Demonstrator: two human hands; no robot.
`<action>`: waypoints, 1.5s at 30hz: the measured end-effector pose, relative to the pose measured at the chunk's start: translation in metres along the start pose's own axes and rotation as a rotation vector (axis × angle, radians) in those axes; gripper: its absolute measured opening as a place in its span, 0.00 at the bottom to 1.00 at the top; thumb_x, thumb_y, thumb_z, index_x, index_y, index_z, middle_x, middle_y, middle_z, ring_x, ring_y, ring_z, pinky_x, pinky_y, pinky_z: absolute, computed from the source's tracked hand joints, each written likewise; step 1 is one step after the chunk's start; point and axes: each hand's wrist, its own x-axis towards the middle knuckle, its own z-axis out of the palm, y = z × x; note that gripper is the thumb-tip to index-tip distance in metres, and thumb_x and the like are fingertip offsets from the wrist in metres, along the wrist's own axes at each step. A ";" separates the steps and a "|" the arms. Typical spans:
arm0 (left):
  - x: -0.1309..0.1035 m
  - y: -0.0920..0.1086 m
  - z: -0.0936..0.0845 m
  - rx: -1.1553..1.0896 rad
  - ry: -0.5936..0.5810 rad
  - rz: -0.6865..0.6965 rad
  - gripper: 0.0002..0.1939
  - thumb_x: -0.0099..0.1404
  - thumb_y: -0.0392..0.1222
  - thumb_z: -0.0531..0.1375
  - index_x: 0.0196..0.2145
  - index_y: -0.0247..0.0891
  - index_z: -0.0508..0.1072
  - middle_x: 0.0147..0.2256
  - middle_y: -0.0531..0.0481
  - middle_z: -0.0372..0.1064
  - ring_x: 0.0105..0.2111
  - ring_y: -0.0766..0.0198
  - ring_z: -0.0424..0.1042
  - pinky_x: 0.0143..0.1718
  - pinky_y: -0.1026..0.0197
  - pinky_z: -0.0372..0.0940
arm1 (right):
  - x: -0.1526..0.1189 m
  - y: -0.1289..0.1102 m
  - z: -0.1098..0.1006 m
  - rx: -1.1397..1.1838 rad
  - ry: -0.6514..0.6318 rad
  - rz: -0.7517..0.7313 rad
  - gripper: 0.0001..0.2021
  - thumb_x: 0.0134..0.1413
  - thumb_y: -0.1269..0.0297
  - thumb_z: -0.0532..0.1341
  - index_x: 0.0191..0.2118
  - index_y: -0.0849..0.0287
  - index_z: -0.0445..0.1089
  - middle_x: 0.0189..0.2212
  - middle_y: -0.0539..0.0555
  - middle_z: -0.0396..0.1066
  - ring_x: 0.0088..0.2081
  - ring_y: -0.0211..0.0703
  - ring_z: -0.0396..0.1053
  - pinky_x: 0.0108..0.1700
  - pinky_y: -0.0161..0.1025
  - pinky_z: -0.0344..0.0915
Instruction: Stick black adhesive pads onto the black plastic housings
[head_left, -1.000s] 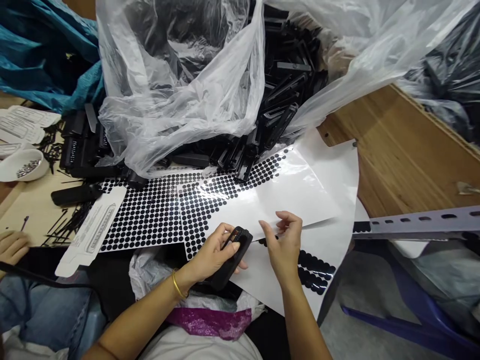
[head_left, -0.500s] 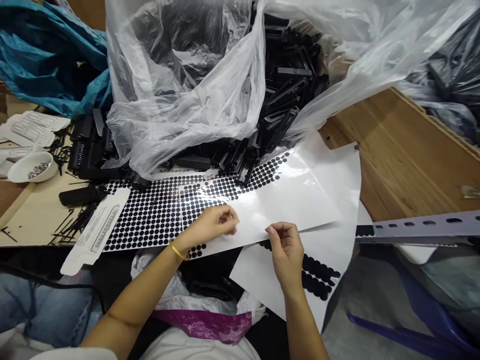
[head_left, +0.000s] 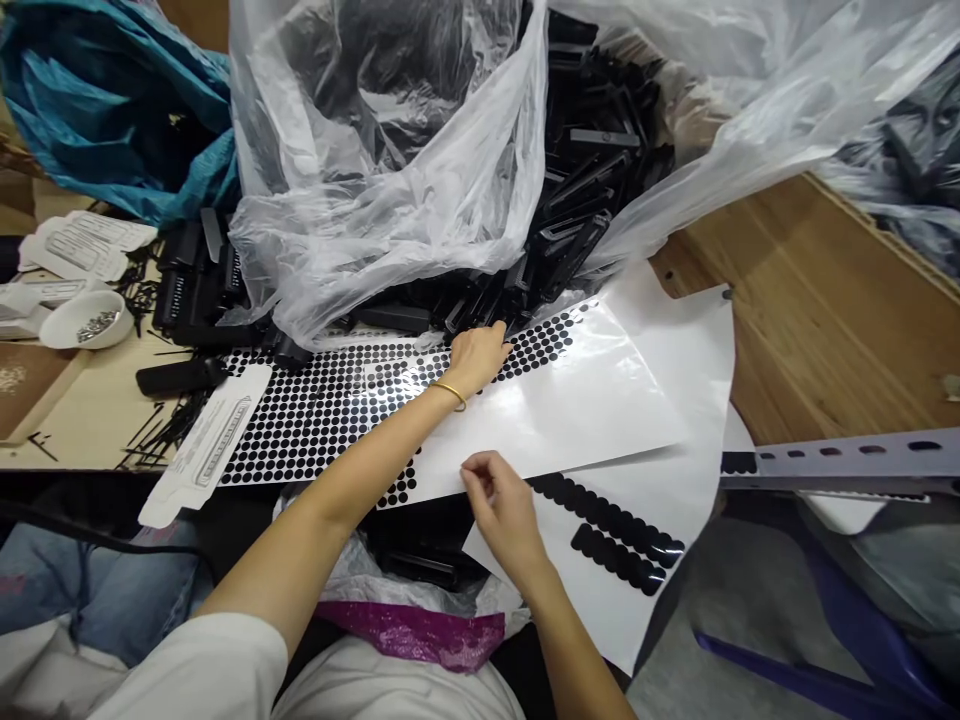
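Note:
My left hand point(head_left: 480, 355) reaches across the sheet of round black stickers point(head_left: 307, 410) to the pile of glossy black plastic parts point(head_left: 562, 235). Its fingertips are at the nearest parts, and whether they grip one is hidden. Over the sheet's front edge is my right hand point(head_left: 499, 505), thumb and forefinger brought together; anything between them is too small to make out. Beneath lies a second white sheet point(head_left: 600, 610) with rows of overlapping black dots point(head_left: 622, 555).
Clear plastic bags point(head_left: 390, 200) surround the parts. At the left are a white bowl of small metal pieces point(head_left: 94, 322), a printed card cutout point(head_left: 210, 445), and a blue bag point(head_left: 127, 120). A perforated metal bar point(head_left: 847, 455) lies right; a person's jeans show lower left.
My left hand has moved forward and right, to the black parts. My right hand has shifted left along the sheet's front edge. The view has shifted slightly.

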 end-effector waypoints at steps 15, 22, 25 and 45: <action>-0.100 -0.063 0.000 -1.380 0.067 -0.397 0.14 0.61 0.51 0.56 0.29 0.38 0.61 0.27 0.49 0.73 0.30 0.66 0.73 0.35 0.62 0.64 | 0.013 0.007 0.043 -0.308 -0.133 -0.248 0.05 0.57 0.73 0.53 0.31 0.56 0.61 0.28 0.52 0.64 0.32 0.42 0.63 0.33 0.38 0.62; -0.061 -0.065 0.010 -1.454 0.035 -0.286 0.13 0.61 0.48 0.58 0.28 0.37 0.63 0.28 0.50 0.73 0.33 0.64 0.74 0.35 0.62 0.65 | 0.038 0.010 0.022 -0.191 -0.023 -0.142 0.05 0.56 0.71 0.53 0.31 0.56 0.60 0.27 0.51 0.65 0.31 0.42 0.64 0.32 0.38 0.62; -0.056 -0.064 0.011 -1.482 0.034 -0.266 0.13 0.60 0.49 0.59 0.27 0.37 0.63 0.28 0.50 0.73 0.36 0.62 0.74 0.40 0.59 0.65 | 0.032 0.006 0.030 -0.284 -0.113 -0.215 0.03 0.56 0.70 0.55 0.33 0.56 0.62 0.28 0.52 0.66 0.31 0.42 0.64 0.33 0.38 0.62; -0.079 -0.055 0.001 -1.644 0.039 -0.378 0.09 0.60 0.41 0.60 0.33 0.38 0.61 0.37 0.47 0.73 0.41 0.61 0.74 0.45 0.53 0.67 | 0.027 0.001 0.043 -0.480 -0.179 -0.241 0.05 0.53 0.74 0.58 0.30 0.57 0.63 0.27 0.52 0.67 0.32 0.45 0.65 0.34 0.40 0.60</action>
